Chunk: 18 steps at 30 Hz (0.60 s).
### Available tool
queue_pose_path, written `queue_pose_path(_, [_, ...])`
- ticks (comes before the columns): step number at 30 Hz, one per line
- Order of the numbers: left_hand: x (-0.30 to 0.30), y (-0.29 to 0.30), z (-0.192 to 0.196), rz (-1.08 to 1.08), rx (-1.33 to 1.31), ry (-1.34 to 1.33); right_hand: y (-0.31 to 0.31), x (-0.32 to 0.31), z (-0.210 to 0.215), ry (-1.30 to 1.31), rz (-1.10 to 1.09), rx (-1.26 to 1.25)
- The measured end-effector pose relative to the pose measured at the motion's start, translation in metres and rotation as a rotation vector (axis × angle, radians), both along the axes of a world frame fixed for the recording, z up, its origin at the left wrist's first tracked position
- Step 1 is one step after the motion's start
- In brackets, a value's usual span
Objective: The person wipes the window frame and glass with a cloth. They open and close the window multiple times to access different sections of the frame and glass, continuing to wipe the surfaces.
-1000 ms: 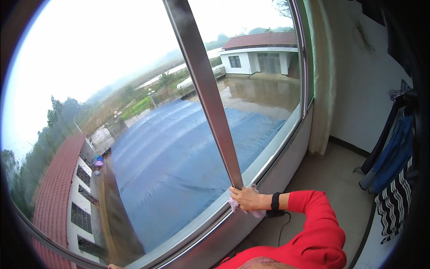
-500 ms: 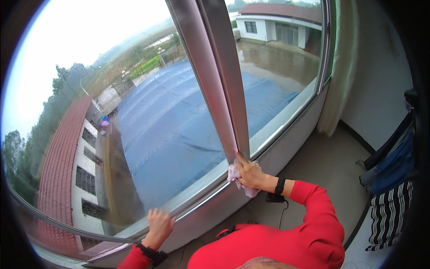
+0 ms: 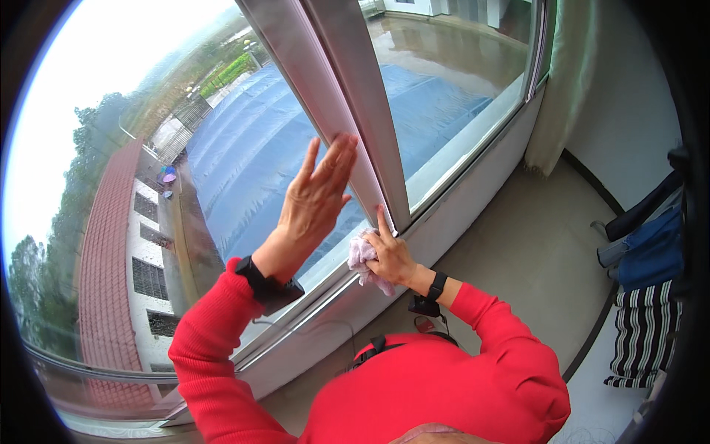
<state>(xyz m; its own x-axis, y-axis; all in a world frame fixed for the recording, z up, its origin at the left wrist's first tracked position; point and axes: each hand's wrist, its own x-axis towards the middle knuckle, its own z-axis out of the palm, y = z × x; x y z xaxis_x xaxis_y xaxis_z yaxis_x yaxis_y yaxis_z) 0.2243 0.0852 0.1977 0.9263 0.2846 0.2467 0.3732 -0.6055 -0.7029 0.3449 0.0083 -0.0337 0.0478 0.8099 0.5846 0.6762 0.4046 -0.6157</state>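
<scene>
My right hand [image 3: 393, 259] grips a crumpled pale pink cloth [image 3: 362, 255] by the foot of the upright metal window frame [image 3: 355, 96]. Its index finger points up along the frame. Higher up, my left hand [image 3: 314, 189] is raised with its fingers stretched out, the fingertips at the frame's left side. Nothing shows in that hand. Below both hands runs the window sill [image 3: 325, 307]. Part of the cloth is hidden behind the right hand's fingers.
Window glass [image 3: 244, 148] fills the left, with a blue covering and a red-roofed building [image 3: 111, 259] outside. On the right hang a pale curtain [image 3: 558, 89], dark and blue clothes [image 3: 651, 251] and a striped black-and-white cloth [image 3: 643, 333]. Floor [image 3: 510, 244] shows below the sill.
My left hand has risen from low near the sill to the upright frame, fingers extended. My right hand with the cloth appears slightly further left and higher, as the whole view has shifted.
</scene>
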Motion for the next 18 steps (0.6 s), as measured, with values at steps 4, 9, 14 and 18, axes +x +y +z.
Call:
queue_pose_path(4, [-0.004,0.005,-0.003,0.107,0.296,0.136,-0.001,-0.005,0.001,0.005,-0.015,-0.038])
queue_pose_path(9, [-0.016,0.009,-0.006,0.156,0.422,0.205,-0.001,-0.006,0.0,0.066,-0.007,-0.006])
queue_pose_path(14, [-0.035,0.006,-0.003,0.18,0.464,0.247,-0.005,0.006,0.009,0.147,0.058,-0.045])
queue_pose_path(18, [-0.055,0.0,-0.006,0.178,0.441,0.221,-0.011,0.015,0.039,0.317,0.16,-0.006])
